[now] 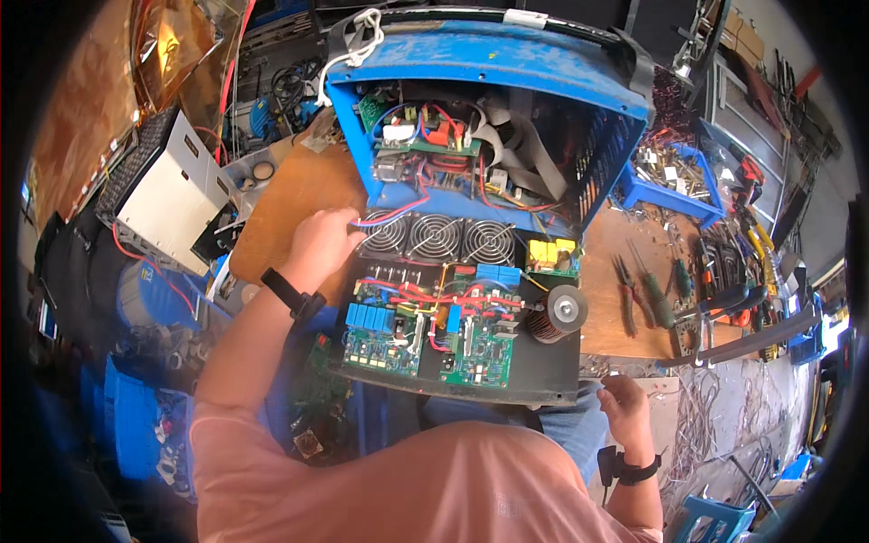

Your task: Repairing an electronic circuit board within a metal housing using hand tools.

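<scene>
A blue metal machine housing (489, 59) stands open toward me, with circuit boards and wiring inside. In front of it a black panel (543, 385) carries green circuit boards (480, 348), three round fans (434, 237) and a copper-wound coil (552, 317). My left hand (324, 244) is at the panel's far left corner, beside the left fan. Its fingers are closed on red and blue wires (394, 215) that run out of the housing. My right hand (626, 407) is low at the right, off the panel, its fingers curled; what they hold, if anything, is hidden.
The wooden bench (272, 213) shows on both sides. To the right lie red-handled pliers (626, 294), a green-handled screwdriver (659, 299) and several other tools. A blue bin (674, 185) full of small metal parts stands behind them. At the left is a white-and-black box (172, 195).
</scene>
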The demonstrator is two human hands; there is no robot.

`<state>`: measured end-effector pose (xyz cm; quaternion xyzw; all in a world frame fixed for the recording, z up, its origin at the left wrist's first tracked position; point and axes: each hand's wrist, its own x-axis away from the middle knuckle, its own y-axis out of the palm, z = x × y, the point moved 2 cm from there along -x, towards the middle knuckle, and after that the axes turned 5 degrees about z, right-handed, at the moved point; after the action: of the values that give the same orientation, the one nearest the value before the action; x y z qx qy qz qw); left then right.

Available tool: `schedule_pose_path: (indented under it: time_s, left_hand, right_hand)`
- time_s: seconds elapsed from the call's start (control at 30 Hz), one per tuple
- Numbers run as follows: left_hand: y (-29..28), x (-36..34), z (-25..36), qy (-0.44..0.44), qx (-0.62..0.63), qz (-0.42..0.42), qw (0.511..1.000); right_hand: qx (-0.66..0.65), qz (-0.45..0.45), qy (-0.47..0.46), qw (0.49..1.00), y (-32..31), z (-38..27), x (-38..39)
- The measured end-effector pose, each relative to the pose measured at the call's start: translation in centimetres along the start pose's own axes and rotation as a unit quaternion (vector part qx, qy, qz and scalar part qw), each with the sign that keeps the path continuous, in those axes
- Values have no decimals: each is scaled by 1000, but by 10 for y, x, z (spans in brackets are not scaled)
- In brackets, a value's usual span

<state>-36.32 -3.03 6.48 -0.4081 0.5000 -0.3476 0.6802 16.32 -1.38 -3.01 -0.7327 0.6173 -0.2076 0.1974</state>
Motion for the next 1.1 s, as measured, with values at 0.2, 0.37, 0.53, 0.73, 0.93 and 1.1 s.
schedule_pose_path:
  time_s: [0.2, 0.37, 0.53, 0.73, 0.93, 1.1]
  left_hand:
    - [5, -25, -15, -18, -49, -87, 995]
    - [-13, -42, -28, 76, -161, 50, 983]
    - [1, -64, -52, 27, -232, 69, 970]
    - [63, -74, -81, -4, -180, -11, 984]
    - [75, -58, -90, 5, 26, 36, 999]
    - [52, -29, -96, -107, 73, -22, 991]
  right_hand:
    - [0, 5, 11, 1000, -4, 13, 7]
    - [4, 3, 8, 1000, 1, 11, 8]
    - [3, 4, 7, 1000, 1, 11, 9]
    - [0, 14, 28, 1000, -3, 25, 22]
    - [-3, 0, 11, 1000, -8, 20, 21]
    - [5, -10, -26, 1000, -13, -8, 12]
